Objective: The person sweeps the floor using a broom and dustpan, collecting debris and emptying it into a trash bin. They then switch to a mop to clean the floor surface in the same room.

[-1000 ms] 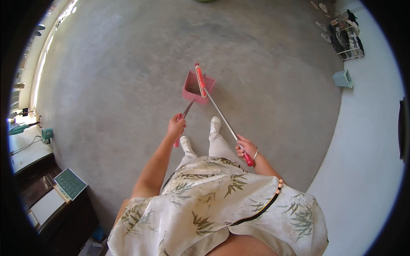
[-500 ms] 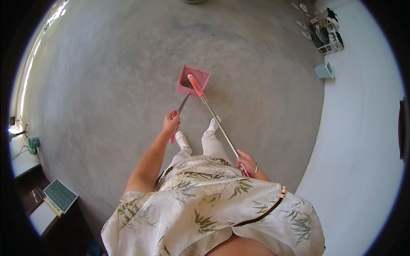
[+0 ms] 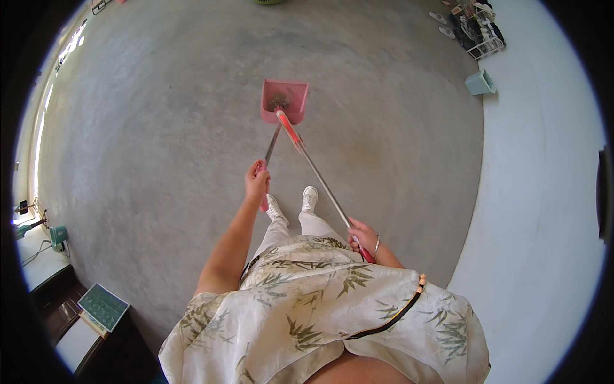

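Observation:
My left hand (image 3: 258, 181) is closed around the pink grip of a long-handled dustpan. The pink pan (image 3: 295, 97) is out in front of my feet, with a small clump of dark debris (image 3: 278, 101) inside. My right hand (image 3: 363, 236) wraps the upper end of a broom's metal stick (image 3: 326, 184), close to its red end. The broom's orange-red and pale head (image 3: 290, 128) crosses the pan's near edge, just right of the dustpan's handle. Its bristles are hard to make out. My white shoes (image 3: 309, 198) stand behind the two tools.
Grey concrete floor (image 3: 384, 141) spreads all round. Along the white right wall (image 3: 531, 211) are a light-blue bin (image 3: 480, 83), a shoe rack (image 3: 481, 38) and slippers (image 3: 441, 24). A green basket (image 3: 267, 1) shows at the far edge. At left are a dark cabinet (image 3: 61, 297) and a green board (image 3: 103, 306).
The dustpan has moved slightly away and turned straighter, and its debris clump shows more clearly. The broom's head has shifted toward the pan's near edge. My right foot has drawn back; the view has turned slightly.

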Available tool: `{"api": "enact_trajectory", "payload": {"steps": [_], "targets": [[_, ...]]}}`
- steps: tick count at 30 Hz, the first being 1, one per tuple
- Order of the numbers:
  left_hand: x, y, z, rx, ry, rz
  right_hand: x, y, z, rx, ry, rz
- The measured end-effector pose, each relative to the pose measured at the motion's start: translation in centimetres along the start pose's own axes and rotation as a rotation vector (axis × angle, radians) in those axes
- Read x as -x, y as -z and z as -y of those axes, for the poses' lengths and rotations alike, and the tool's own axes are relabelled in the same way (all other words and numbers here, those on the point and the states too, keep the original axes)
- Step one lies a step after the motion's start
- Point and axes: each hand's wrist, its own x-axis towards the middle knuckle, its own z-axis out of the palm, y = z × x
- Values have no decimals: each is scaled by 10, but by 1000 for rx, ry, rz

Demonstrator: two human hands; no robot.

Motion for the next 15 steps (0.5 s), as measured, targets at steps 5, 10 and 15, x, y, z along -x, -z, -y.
{"api": "enact_trajectory", "payload": {"steps": [5,10,15], "targets": [[-6,3,-11,-55,-19,8,20,57,-53,275,18,-163],[-12,20,-20,-347,43,49,47,80,-49,531,-47,-247],[-7,46,-30,-733,-43,120,48,136,-51,1192,350,-308]]}}
